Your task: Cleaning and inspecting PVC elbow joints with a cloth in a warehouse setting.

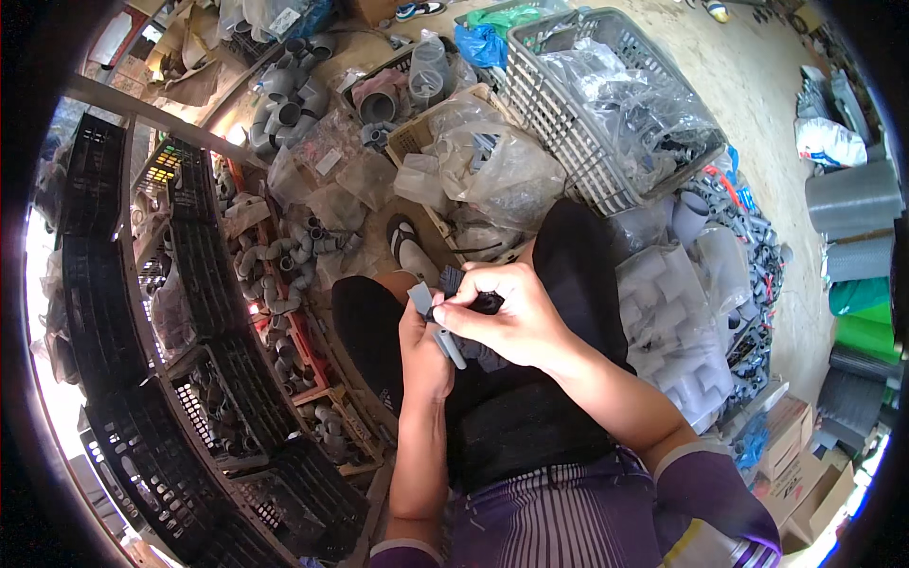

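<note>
Above my lap, my left hand (425, 355) grips a small grey piece with a flat blade-like end (420, 298) and a rounded grey end (450, 348) showing past the palm. Whether these ends belong to one piece, I cannot tell. My right hand (504, 312) meets it from the right, thumb and forefinger pinched on a small black part (429, 314) against the grey piece. Dark ribbed material (452, 280) shows beside the right fingers, and more dark material lies under that hand. The fingers partly hide both the grey and black parts.
A large grey crate (568, 128) of bagged dark parts stands ahead, near a beige crate (405, 138) with plastic bags. Racked black crates (213, 277) line the left. Bagged white fittings (675, 326) and loose grey fittings (763, 284) lie right, with cardboard boxes (785, 433) behind.
</note>
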The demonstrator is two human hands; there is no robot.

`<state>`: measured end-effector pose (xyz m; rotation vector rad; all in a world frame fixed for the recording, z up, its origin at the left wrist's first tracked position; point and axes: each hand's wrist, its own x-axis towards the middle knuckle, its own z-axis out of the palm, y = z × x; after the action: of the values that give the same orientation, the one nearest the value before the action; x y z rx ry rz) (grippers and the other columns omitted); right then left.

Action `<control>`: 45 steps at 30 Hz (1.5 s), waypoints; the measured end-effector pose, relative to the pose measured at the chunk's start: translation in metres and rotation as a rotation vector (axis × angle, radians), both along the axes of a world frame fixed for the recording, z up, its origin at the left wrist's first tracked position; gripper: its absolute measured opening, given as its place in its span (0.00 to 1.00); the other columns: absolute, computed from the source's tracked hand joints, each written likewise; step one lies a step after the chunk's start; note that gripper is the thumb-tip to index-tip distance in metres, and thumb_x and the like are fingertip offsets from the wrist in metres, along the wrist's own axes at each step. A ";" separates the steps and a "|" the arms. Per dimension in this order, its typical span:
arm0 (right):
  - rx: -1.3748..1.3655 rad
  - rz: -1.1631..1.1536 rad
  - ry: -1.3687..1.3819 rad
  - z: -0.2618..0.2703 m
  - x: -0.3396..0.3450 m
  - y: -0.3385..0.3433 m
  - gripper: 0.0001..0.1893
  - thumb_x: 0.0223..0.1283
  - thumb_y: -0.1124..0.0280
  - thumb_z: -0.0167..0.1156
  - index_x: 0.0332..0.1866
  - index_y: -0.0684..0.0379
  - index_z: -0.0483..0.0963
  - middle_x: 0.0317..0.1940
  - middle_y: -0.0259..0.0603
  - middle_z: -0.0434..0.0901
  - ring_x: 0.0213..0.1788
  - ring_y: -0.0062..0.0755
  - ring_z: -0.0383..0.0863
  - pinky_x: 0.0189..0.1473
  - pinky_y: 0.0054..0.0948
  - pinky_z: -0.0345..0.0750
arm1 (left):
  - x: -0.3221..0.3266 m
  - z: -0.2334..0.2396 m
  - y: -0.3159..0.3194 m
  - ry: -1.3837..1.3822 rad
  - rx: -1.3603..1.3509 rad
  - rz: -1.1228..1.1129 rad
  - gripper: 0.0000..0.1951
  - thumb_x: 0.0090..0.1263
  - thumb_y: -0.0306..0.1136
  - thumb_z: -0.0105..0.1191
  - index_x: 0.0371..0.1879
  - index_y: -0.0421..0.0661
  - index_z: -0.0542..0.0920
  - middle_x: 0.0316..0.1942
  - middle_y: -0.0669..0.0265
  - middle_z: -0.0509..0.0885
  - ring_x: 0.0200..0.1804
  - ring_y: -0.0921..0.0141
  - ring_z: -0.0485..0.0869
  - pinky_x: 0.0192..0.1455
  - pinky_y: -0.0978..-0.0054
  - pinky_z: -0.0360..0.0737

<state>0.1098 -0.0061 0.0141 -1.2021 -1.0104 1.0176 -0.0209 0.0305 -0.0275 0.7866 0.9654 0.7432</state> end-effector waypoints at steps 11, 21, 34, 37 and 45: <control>-0.014 -0.112 0.078 0.012 -0.008 -0.021 0.06 0.53 0.84 0.66 0.37 0.70 0.80 0.34 0.40 0.82 0.37 0.24 0.83 0.38 0.24 0.78 | -0.017 -0.012 -0.012 -0.767 -0.611 -0.089 0.11 0.77 0.38 0.45 0.48 0.44 0.74 0.15 0.71 0.76 0.10 0.82 0.70 0.10 0.90 0.64; 0.124 -0.202 -0.459 0.015 -0.024 -0.020 0.09 0.44 0.79 0.72 0.33 0.62 0.81 0.27 0.38 0.77 0.27 0.30 0.78 0.28 0.26 0.74 | -0.001 0.004 -0.017 -0.553 -0.373 -0.053 0.14 0.73 0.37 0.53 0.50 0.42 0.75 0.40 0.67 0.82 0.38 0.76 0.82 0.37 0.79 0.81; 0.249 -0.210 -0.830 0.025 -0.022 -0.016 0.07 0.44 0.78 0.68 0.26 0.58 0.75 0.24 0.35 0.68 0.24 0.32 0.72 0.24 0.30 0.71 | 0.000 0.008 -0.007 0.016 -0.090 0.183 0.12 0.74 0.40 0.53 0.35 0.45 0.74 0.28 0.74 0.74 0.29 0.80 0.71 0.31 0.81 0.69; 0.262 -0.051 -0.936 0.025 -0.021 -0.024 0.09 0.44 0.73 0.65 0.25 0.60 0.70 0.29 0.36 0.68 0.30 0.31 0.73 0.32 0.31 0.76 | -0.004 0.012 0.000 -0.023 -0.070 0.160 0.10 0.74 0.38 0.53 0.34 0.44 0.74 0.24 0.75 0.73 0.24 0.81 0.69 0.26 0.82 0.66; 0.211 -0.166 -0.561 0.009 -0.024 -0.026 0.08 0.41 0.78 0.71 0.28 0.58 0.78 0.22 0.35 0.68 0.23 0.32 0.72 0.23 0.30 0.70 | -0.003 0.021 0.006 -0.176 -0.156 0.068 0.12 0.74 0.39 0.53 0.33 0.42 0.74 0.16 0.76 0.68 0.17 0.83 0.64 0.17 0.81 0.57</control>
<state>0.0863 -0.0321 0.0234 -1.3991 -1.3838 0.4296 -0.0239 0.0365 -0.0064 0.5455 0.8824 0.7729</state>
